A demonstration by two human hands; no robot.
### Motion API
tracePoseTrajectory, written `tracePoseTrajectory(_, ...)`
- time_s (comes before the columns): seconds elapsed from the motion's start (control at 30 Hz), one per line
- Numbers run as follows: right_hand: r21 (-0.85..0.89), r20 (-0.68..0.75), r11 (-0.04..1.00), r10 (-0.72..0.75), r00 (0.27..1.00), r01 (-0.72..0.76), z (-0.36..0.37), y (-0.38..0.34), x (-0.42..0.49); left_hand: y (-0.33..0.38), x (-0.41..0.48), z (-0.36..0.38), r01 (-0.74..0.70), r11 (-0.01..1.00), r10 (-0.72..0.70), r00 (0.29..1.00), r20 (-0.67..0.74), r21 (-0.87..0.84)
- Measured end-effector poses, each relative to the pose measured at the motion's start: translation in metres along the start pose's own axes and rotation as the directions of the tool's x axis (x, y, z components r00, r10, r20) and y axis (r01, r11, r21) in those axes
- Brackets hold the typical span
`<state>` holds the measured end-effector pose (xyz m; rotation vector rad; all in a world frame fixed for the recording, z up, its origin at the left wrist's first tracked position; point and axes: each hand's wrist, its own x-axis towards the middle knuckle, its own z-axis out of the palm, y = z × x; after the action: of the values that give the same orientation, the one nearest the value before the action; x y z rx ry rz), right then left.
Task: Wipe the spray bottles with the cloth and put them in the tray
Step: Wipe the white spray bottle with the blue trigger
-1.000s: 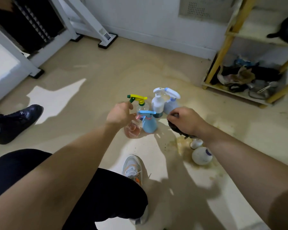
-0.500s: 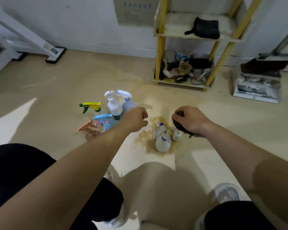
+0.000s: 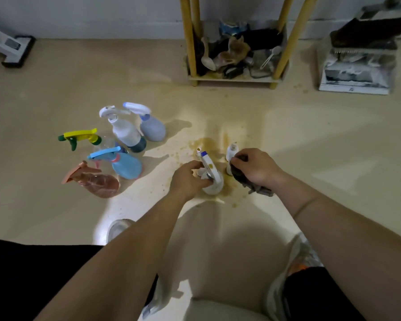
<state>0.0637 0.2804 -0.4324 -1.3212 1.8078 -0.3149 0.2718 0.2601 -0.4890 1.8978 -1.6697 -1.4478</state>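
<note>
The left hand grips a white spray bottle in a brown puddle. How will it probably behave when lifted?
The white spray bottle is probably slippery and may drip, since the brown puddle surrounds its base. Its rounded body looks like stiff plastic, so the left hand should hardly dent it. Its weight is unclear: the fill level does not show.

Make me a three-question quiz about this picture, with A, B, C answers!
1. Where is the pink bottle?
A. on a shelf
B. lying on the floor
C. in a hand

2. What colour is the clear bottle's trigger?
A. red
B. yellow
C. black

3. What does the right hand hold?
A. nothing
B. a spoon
C. a dark cloth

Answers: B, it lies tipped over beside the blue bottle; B, the trigger is bright yellow with a green tip; C, the fingers curl round the cloth.
</note>
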Motion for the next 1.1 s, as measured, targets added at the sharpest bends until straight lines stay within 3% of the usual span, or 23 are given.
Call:
tracePoseTrajectory(0.37,0.058,0.060,0.998,-0.027,0.998,0.023,0.015,0.006,0.013,-0.006,0.012,0.024,-0.005,0.984,0.009,1.000,0.022,-0.178)
tracePoseTrajectory(0.53,0.171,-0.064,0.983,-0.049,0.997,0.059,-0.011,-0.012,0.004,0.015,0.006,0.013,-0.041,0.976,0.043,0.999,0.003,-0.212)
tracePoseTrajectory(0.7,0.349,-0.226,0.913,-0.134,0.965,0.209,-0.057,-0.061,-0.021,0.066,-0.014,-0.012,-0.258,0.953,0.257,0.966,-0.028,-0.156)
tracePoseTrajectory(0.8,0.252,-0.308,0.899,-0.276,0.911,0.358,-0.084,-0.096,-0.046,0.101,-0.026,-0.033,-0.345,0.932,0.345,0.938,-0.016,-0.113)
tracePoseTrajectory(0.93,-0.246,-0.238,0.827,-0.557,0.796,0.505,-0.110,-0.127,-0.080,0.148,-0.050,-0.061,-0.440,0.897,0.441,0.898,0.006,-0.044)
tracePoseTrajectory(1.1,-0.297,-0.406,0.779,-0.626,0.665,0.552,-0.130,-0.143,-0.109,0.196,-0.086,-0.097,-0.572,0.820,0.572,0.820,0.021,0.014)
